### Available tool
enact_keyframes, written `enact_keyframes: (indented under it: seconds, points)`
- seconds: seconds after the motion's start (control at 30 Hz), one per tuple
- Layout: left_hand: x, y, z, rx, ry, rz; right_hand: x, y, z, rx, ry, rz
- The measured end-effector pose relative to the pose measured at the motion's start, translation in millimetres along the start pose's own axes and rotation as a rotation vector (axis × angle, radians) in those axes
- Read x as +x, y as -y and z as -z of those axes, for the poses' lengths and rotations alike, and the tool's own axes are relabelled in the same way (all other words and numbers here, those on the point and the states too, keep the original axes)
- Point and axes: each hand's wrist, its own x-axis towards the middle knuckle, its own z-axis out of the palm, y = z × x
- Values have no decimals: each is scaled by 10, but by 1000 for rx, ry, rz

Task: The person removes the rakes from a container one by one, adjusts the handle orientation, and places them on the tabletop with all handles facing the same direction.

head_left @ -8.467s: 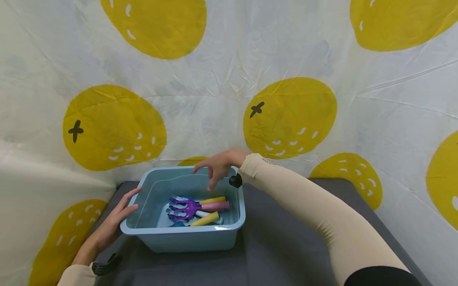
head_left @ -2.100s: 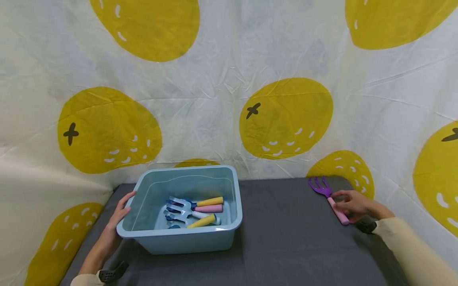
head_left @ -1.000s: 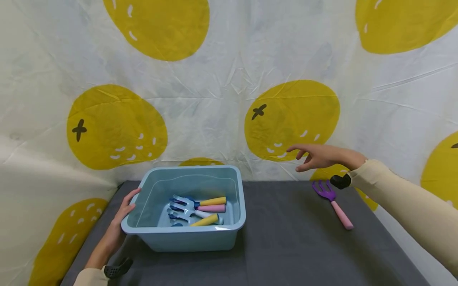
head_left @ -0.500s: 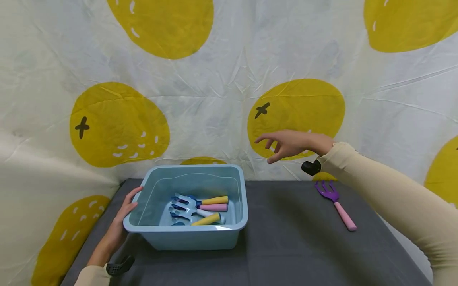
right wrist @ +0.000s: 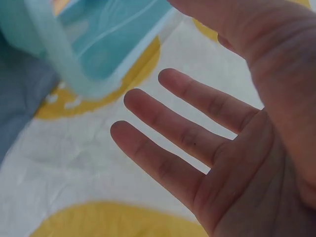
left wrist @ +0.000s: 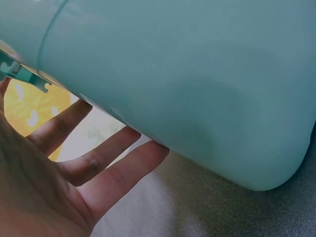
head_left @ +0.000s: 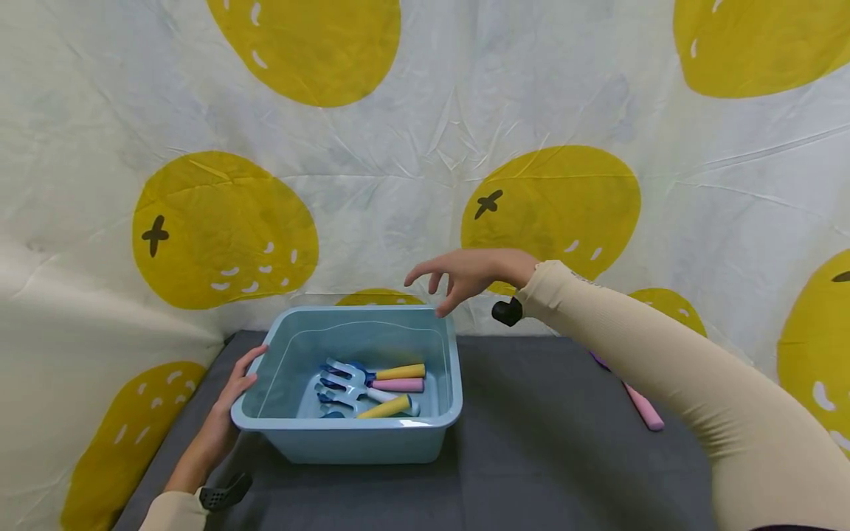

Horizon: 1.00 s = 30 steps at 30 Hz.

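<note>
A light blue plastic tub (head_left: 345, 424) stands on the dark grey table. Fingertips and thumb of my left hand (head_left: 222, 413) rest at its left rim; in the left wrist view, straight fingers (left wrist: 123, 182) press on the outer wall. Inside lie several toy garden rakes: a pale blue rake (head_left: 348, 377) on top, one with a pink handle (head_left: 401, 385), others with yellow handles (head_left: 388, 407). My right hand (head_left: 468, 271), spread and holding nothing, hovers above the tub's back right corner. A purple rake with a pink handle (head_left: 644, 409) lies on the table, partly hidden by my right forearm.
Behind the table (head_left: 524, 428) hangs a white sheet (head_left: 385, 221) printed with large yellow fruits. It meets the table's back edge right behind the tub. My right sleeve (head_left: 637, 332) stretches across the table's right part.
The purple rake, in the tub at first, was laid on the right of the table and let go. My right hand has risen and come back left to the tub. My left hand stays.
</note>
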Motion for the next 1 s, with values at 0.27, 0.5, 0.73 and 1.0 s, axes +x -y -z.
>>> enact_keyframes:
  seconds: [0.27, 0.5, 0.73, 1.0]
  points:
    - [19, 11, -14, -3, 2, 2, 505, 170, -166, -53, 73, 85]
    - [18, 4, -21, -9, -9, -5, 855, 280, -398, -44, 139, 105]
    - [41, -1, -44, -4, -20, 15, 1229, 313, -697, 69, 291, 81]
    - [62, 10, -75, -4, -30, -1, 1483, 381, -1014, 88, 502, 0]
